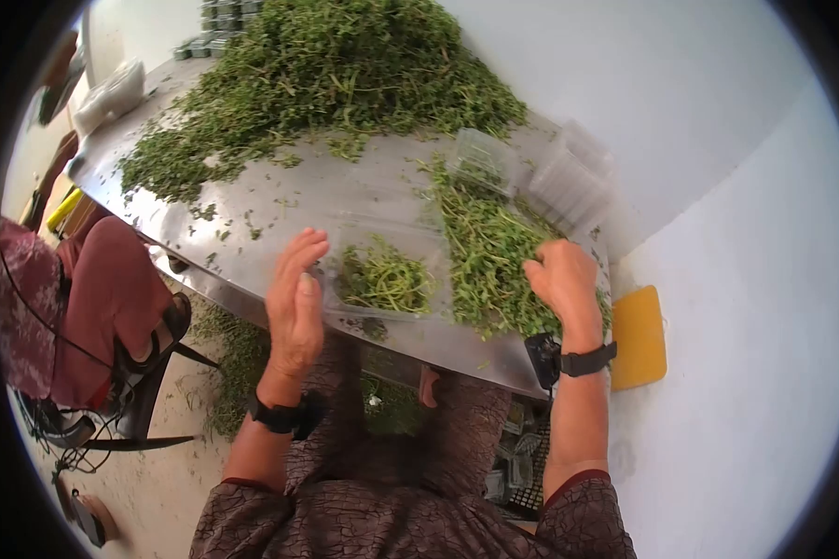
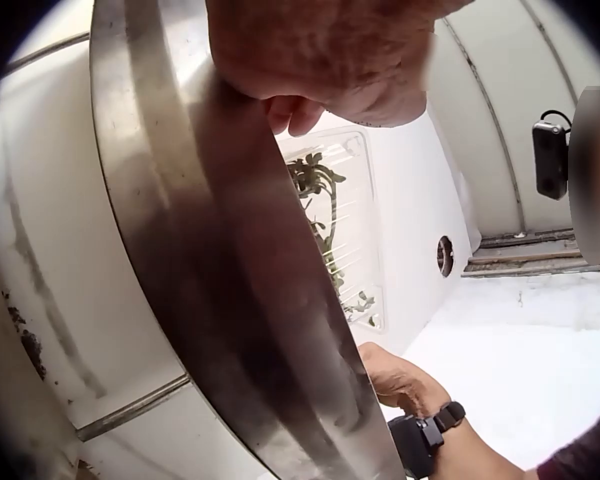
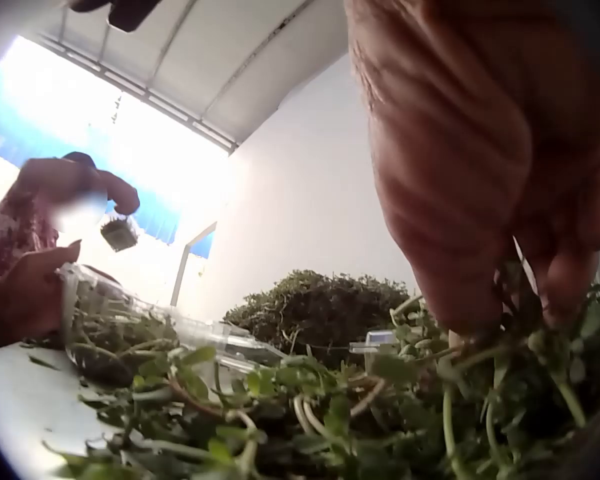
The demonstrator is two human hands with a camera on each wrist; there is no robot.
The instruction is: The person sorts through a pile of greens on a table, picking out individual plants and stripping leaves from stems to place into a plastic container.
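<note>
A clear plastic box point(image 1: 441, 261) sits near the table's front edge with a bunch of leafy green sprigs point(image 1: 387, 278) inside. My left hand point(image 1: 296, 303) stands upright at the box's left side, its fingers straight and holding nothing. To the right of the box lies a pile of the same greens point(image 1: 487, 256). My right hand point(image 1: 569, 279) is over the right side of this pile, its fingers bent downward. In the right wrist view, thumb and fingertips point(image 3: 465, 315) pinch sprigs among the leaves and stems.
A large heap of greens point(image 1: 345, 74) covers the back of the metal table point(image 1: 336, 191). Another clear box point(image 1: 483, 160) and stacked clear plastic boxes point(image 1: 573, 177) stand at the back right, near the white wall point(image 1: 718, 242). At the left sits another person point(image 1: 112, 289).
</note>
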